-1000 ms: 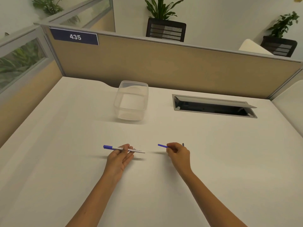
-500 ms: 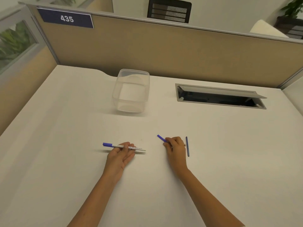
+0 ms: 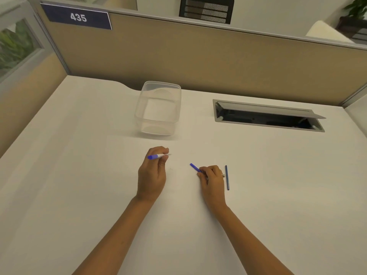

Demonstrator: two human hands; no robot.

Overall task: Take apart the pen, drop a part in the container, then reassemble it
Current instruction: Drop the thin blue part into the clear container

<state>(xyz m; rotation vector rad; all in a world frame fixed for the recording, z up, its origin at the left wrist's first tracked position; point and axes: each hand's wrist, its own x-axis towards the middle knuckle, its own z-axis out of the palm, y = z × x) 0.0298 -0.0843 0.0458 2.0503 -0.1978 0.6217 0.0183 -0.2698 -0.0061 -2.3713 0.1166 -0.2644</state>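
We see a white desk backed by a tan partition bearing a navy sign with white digits. The tub is clear. The barrel is white with a blue end; the cap and refill are blue. The cable hatch is grey.

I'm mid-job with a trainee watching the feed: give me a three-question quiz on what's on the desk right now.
1. True or false: the clear container already holds a pen part.
2. Which hand holds the white pen barrel: A) left hand, B) right hand?
3. Fill in: the thin blue refill lies on the desk, to the ___ of the right hand.

Key: 1 false, it looks empty; 2 A; 3 right, untouched, while that hand grips a short blue piece.
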